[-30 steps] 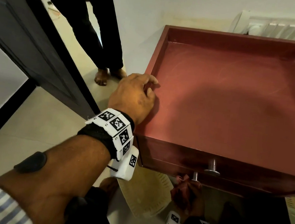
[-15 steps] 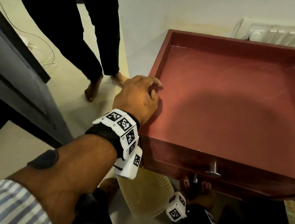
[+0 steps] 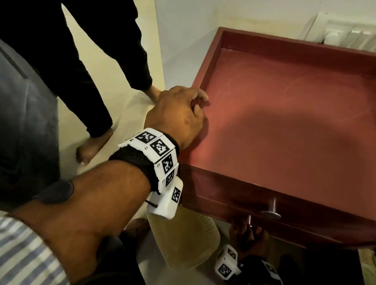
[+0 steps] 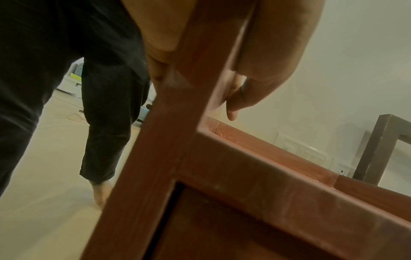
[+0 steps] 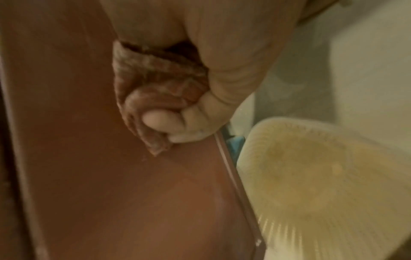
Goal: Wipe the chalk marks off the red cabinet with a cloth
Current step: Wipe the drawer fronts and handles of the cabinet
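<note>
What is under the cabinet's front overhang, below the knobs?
Below the cabinet front, the right hand grips a bunched cloth against the red panel. Beside it stands a cream plastic stool. The overhang hides most of the panel and any chalk on it.

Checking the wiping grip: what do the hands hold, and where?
Right hand grips the bunched cloth in its fist, against the cabinet front. Left hand grips the red cabinet by its left rim.

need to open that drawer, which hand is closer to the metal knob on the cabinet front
Right. The right hand sits just below the knob, bunching the cloth against the cabinet front. The left hand grips the top's left rim, farther away.
</note>
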`<action>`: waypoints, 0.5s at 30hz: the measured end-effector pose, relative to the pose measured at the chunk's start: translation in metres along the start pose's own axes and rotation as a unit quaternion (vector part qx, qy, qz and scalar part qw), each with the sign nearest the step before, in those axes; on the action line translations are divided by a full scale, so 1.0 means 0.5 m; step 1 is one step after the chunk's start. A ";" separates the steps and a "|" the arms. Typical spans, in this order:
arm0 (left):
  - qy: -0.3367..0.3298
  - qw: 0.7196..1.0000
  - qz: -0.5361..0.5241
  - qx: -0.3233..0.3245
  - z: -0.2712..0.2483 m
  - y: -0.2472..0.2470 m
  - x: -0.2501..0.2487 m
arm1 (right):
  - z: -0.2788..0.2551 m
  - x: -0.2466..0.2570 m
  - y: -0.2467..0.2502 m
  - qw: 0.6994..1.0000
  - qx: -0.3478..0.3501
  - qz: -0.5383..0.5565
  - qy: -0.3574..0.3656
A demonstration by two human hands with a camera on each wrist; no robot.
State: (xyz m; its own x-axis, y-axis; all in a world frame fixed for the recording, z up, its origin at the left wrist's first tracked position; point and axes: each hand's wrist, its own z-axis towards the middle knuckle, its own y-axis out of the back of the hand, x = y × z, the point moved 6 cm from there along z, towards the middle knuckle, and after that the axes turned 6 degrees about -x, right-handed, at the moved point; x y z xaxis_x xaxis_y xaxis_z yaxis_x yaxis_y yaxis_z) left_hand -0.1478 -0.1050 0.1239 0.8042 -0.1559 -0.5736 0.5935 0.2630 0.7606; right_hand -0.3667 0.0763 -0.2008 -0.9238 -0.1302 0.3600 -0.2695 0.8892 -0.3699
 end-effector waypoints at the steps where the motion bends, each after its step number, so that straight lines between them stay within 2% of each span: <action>1: -0.001 1.000 0.000 0.001 0.000 -0.001 0.000 | -0.005 -0.006 -0.004 1.000 0.017 0.025 -0.005; 3: -0.002 1.000 0.006 0.001 0.000 -0.002 0.001 | -0.007 -0.012 -0.011 0.998 0.030 0.045 -0.013; 5: 0.002 1.000 0.014 0.000 0.001 -0.002 0.003 | -0.004 -0.007 -0.023 0.999 0.014 0.035 -0.031; 10: 0.009 1.000 0.019 0.006 0.000 0.002 0.002 | -0.001 0.027 -0.015 0.991 -0.074 -0.107 0.013; 12: 0.007 1.000 0.023 0.003 0.001 0.006 0.000 | -0.014 0.039 -0.030 0.991 -0.070 -0.116 0.021; 15: 0.003 1.000 0.031 0.000 -0.003 0.012 -0.008 | -0.049 0.047 -0.067 0.998 -0.026 -0.049 -0.016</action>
State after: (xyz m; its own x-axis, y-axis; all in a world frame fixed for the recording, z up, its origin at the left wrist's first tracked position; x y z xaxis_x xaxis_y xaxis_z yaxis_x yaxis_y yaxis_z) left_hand -0.1473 -0.1015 0.1305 0.8387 -0.1331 -0.5280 0.5432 0.2722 0.7942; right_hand -0.3725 0.0541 -0.1590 -0.9019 -0.2306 0.3652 -0.3452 0.8931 -0.2885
